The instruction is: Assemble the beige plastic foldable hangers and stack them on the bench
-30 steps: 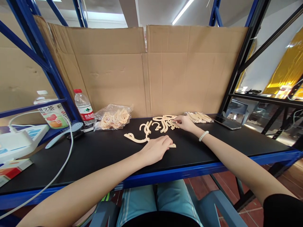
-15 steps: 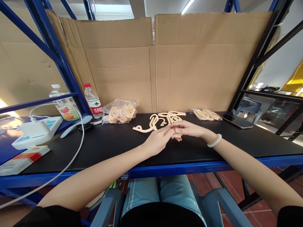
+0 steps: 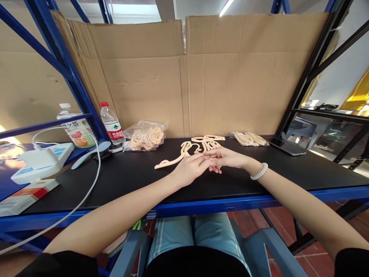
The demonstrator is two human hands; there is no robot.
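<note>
My left hand and my right hand meet over the black tabletop, their fingers closed and touching. A long, curved, pale wooden piece sticks out to the left from behind my left hand; its other end is hidden by the fingers. Both hands seem closed around it, though the exact hold is covered. Just beyond lie several flat, curly wooden pieces, some partly behind my hands. Farther back is a flat wooden piece.
A clear bag of wooden pieces lies back left by a water bottle. Another bag of pieces and a phone are back right. A white cable crosses the left side near a brush. Cardboard stands behind.
The long piece's left end has swung left and toward me, and more of it shows. The pale end seen under my right fingers is now hidden. The view has shifted slightly.
</note>
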